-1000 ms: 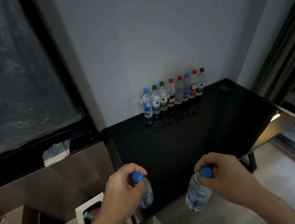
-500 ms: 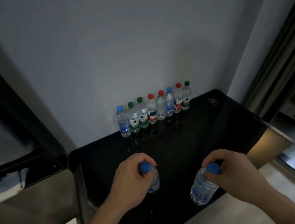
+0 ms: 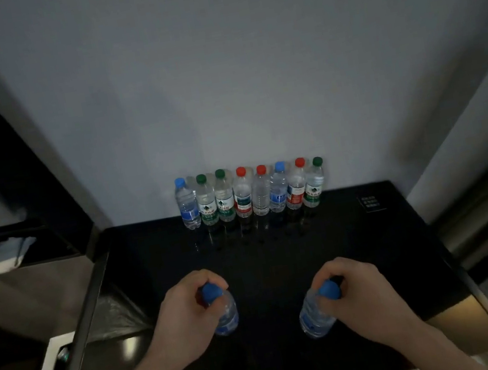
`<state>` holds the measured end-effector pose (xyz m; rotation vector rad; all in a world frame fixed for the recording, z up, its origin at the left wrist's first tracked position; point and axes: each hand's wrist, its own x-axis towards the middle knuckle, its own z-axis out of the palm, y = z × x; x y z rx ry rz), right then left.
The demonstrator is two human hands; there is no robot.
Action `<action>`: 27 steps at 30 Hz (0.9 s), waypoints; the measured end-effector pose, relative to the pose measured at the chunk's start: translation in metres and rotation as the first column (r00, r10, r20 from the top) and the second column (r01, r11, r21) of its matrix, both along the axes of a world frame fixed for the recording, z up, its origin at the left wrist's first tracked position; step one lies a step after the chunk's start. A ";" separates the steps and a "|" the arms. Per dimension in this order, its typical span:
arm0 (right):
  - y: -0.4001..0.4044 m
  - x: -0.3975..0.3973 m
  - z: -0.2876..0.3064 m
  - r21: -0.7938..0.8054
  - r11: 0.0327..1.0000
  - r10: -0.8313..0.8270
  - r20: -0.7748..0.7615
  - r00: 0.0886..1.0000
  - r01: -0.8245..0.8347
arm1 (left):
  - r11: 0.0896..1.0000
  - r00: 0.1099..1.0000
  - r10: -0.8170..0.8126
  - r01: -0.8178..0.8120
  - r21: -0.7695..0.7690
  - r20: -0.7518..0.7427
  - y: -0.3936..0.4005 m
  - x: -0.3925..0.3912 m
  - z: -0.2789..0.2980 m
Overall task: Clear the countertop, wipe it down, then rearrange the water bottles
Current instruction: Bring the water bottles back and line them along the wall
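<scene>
At the far left a pale cloth (image 3: 6, 255) lies on a dark ledge, well apart from the black worktop (image 3: 279, 250). Lower down, a white bin (image 3: 45, 366) shows beside the worktop's left edge.

The left hand (image 3: 184, 320) is curled closed around the neck of a blue-capped bottle (image 3: 224, 315). The fingers wrap over the shoulder just under the cap, so the cap pokes out at the top of the grip and the clear body hangs below and to the right of the hand, over the near half of the worktop. Whether its base touches the surface cannot be told.

Against the wall at the back stands a row of eight bottles (image 3: 251, 198), upright and touching side by side; from left their caps are blue, green, green, red, red, blue, red, green.

The right hand (image 3: 357, 290) is likewise closed on a second blue-capped bottle (image 3: 316, 315). Its grip pinches the neck at the cap, and the body tilts down and to the left of the hand, above the worktop.

Farther right, a small dark sign (image 3: 370, 203) sits near the back right corner.
</scene>
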<state>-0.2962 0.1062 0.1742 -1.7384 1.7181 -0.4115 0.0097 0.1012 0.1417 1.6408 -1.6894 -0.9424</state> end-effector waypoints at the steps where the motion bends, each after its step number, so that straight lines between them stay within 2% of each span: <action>1: -0.007 -0.011 -0.001 -0.012 0.999 0.033 -0.012 0.999 -0.033 | 0.999 0.999 0.035 -0.035 0.005 -0.022 0.001 -0.010 0.001; 7: -0.040 -0.057 -0.008 -0.012 0.997 0.080 -0.013 0.997 -0.080 | 0.997 0.996 0.072 -0.071 0.031 -0.044 -0.003 -0.054 0.002; 17: -0.067 -0.107 -0.023 0.013 1.000 -0.014 0.008 1.000 0.014 | 0.990 0.986 -0.102 0.087 0.113 0.135 -0.070 -0.097 -0.027; 27: -0.138 -0.190 -0.036 0.015 0.999 -0.045 -0.020 0.999 0.046 | 0.974 0.989 -0.148 0.144 0.176 0.010 -0.159 -0.207 -0.045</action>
